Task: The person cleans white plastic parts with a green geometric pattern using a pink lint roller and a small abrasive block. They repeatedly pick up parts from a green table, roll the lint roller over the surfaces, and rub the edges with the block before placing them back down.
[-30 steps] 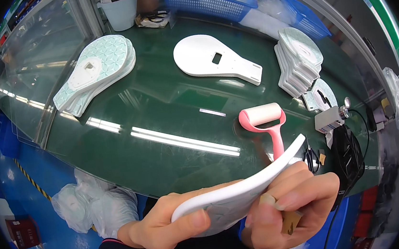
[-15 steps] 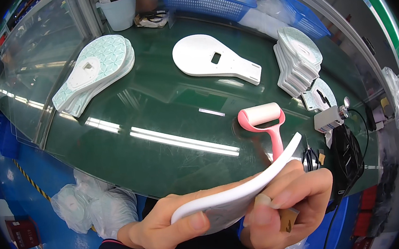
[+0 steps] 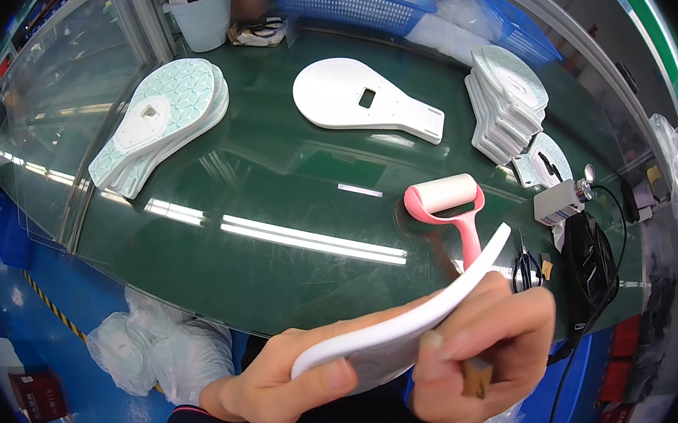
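Note:
My left hand [image 3: 278, 384] is closed around the rounded end of a white paddle-shaped plastic panel [image 3: 403, 325], thumb on the near face. The panel is tilted edge-on, with its narrow end rising to the right; most of its face is hidden. My right hand [image 3: 498, 335], slightly blurred, is curled beside that near face with the thumb and fingers bent together. A small tan-brown piece [image 3: 476, 378] shows between its fingers; what it is cannot be made out. Just beyond the panel lies a lint roller [image 3: 445, 195] with a pink handle, partly covered by the panel.
Another white panel [image 3: 332, 98] lies on the green table [image 3: 272, 193]. Stacks of patterned panels stand left [image 3: 173, 97] and right [image 3: 508, 101]. A dispenser bottle [image 3: 559, 205], tweezers [image 3: 526, 267] and a black bag [image 3: 591, 269] are at the right. Blue baskets [image 3: 351, 2] line the back.
My right hand has shifted slightly left and down along the panel's near face, its fingers turning. The tan-brown piece has moved with it. The left hand and the panel hold almost still.

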Motion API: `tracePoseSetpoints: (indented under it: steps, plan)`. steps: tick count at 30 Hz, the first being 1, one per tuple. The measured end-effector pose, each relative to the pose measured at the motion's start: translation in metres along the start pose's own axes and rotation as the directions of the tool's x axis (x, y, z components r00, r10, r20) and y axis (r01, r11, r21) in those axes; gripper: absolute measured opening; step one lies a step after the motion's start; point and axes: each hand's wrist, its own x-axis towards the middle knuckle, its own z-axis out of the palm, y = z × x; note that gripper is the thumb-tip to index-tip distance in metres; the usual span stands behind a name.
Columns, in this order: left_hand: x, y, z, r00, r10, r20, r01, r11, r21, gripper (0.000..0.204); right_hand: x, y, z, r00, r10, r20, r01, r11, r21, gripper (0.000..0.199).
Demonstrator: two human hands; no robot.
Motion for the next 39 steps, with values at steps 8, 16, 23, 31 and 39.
tracePoseSetpoints:
  steps: [8,16,23,31,39]
  plan:
    - [-0.003,0.002,-0.006,0.997,-0.031,0.073,0.034,0.999,-0.035,0.053,0.001,0.014,0.006,0.997,-0.07,0.011,0.045,0.742,0.668,0.03]
    - [-0.002,0.001,-0.005,0.994,-0.11,0.028,0.113,0.984,-0.141,0.052,0.01,0.067,-0.084,0.768,0.05,-0.638,-0.107,0.993,-0.052,0.012]
    - [-0.002,0.006,-0.001,0.993,-0.115,-0.009,0.113,0.987,-0.116,0.052,-0.028,0.107,-0.11,0.761,0.075,-0.644,-0.445,0.783,-0.435,0.039]
    - [-0.002,0.005,-0.002,0.993,-0.081,-0.08,0.063,0.977,-0.201,0.055,-0.056,0.123,-0.1,0.937,0.272,-0.22,-0.344,0.6,-0.723,0.023]
    - [-0.011,0.004,-0.006,0.992,-0.043,-0.122,0.019,0.982,-0.185,0.055,-0.024,0.067,-0.088,0.658,0.28,-0.7,-0.43,0.902,-0.044,0.033]
